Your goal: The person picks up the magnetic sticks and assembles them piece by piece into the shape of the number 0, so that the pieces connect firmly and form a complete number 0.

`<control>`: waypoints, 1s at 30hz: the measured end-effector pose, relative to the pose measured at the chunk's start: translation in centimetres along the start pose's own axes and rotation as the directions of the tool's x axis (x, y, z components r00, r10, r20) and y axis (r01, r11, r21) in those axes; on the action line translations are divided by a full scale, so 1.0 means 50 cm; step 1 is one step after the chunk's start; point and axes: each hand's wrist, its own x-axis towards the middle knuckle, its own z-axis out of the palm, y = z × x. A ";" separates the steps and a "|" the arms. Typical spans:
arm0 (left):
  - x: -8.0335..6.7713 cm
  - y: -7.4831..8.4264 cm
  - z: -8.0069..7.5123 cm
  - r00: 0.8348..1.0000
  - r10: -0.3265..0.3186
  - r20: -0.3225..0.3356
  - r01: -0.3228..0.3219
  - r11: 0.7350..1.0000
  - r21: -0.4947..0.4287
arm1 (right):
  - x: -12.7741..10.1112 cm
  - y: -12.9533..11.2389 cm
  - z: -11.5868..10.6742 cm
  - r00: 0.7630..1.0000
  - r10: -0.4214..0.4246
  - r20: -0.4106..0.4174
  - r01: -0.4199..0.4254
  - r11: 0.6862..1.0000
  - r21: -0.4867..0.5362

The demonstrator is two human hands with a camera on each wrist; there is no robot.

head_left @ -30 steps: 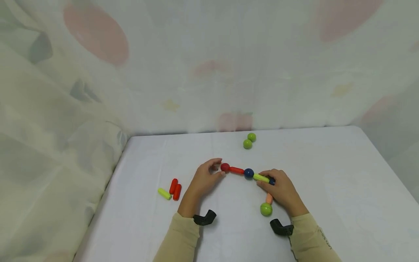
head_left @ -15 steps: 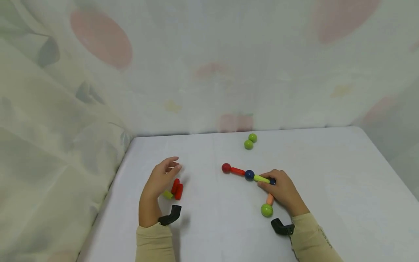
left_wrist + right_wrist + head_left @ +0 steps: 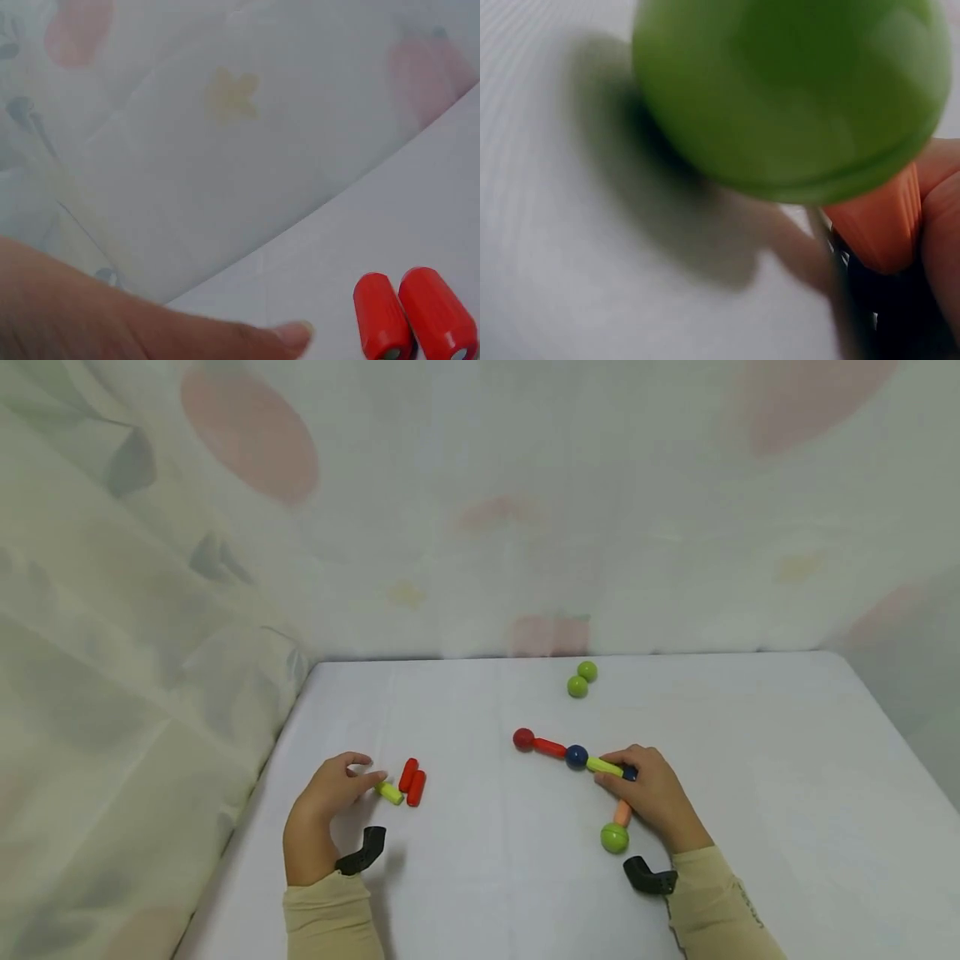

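Observation:
A chain of toy pieces lies on the white table [image 3: 495, 877]: red ball [image 3: 522, 739], red stick [image 3: 550, 747], blue ball [image 3: 576, 757], yellow-green stick [image 3: 603, 766], then a second blue ball [image 3: 630, 772] under my right hand [image 3: 618, 774], which grips that joint. An orange stick [image 3: 622, 812] and green ball [image 3: 614, 837] branch toward me; they fill the right wrist view as green ball [image 3: 795, 97] and orange stick [image 3: 877, 225]. My left hand [image 3: 371, 779] pinches the end of a loose yellow-green stick [image 3: 388, 792], beside two red sticks [image 3: 412, 781], seen close as red sticks [image 3: 412, 315].
Two loose green balls [image 3: 582, 679] sit touching near the table's far edge. A pale patterned curtain [image 3: 480, 510] hangs behind and along the left side. The table's left edge runs close to my left hand.
My left hand left the red ball end of the chain, moved left to the loose sticks and took hold of the yellow-green one. The right hand stayed on the chain.

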 end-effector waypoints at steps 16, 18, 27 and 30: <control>0.031 0.028 0.034 0.999 -0.004 -0.045 0.002 1.000 -0.032 | 0.003 0.006 0.005 1.000 0.000 -0.009 -0.001 1.000 -0.016; 0.037 0.032 0.036 0.998 0.003 -0.069 -0.004 1.000 -0.009 | 0.003 0.006 0.004 1.000 -0.010 -0.013 0.010 1.000 -0.016; 0.043 0.061 0.053 0.970 0.011 -0.242 -0.010 1.000 0.005 | 0.003 0.005 0.003 1.000 0.006 -0.013 -0.007 1.000 -0.006; 0.040 0.084 0.057 0.953 0.039 -0.300 -0.061 0.996 -0.065 | 0.003 0.007 0.003 1.000 0.022 -0.007 -0.022 1.000 -0.007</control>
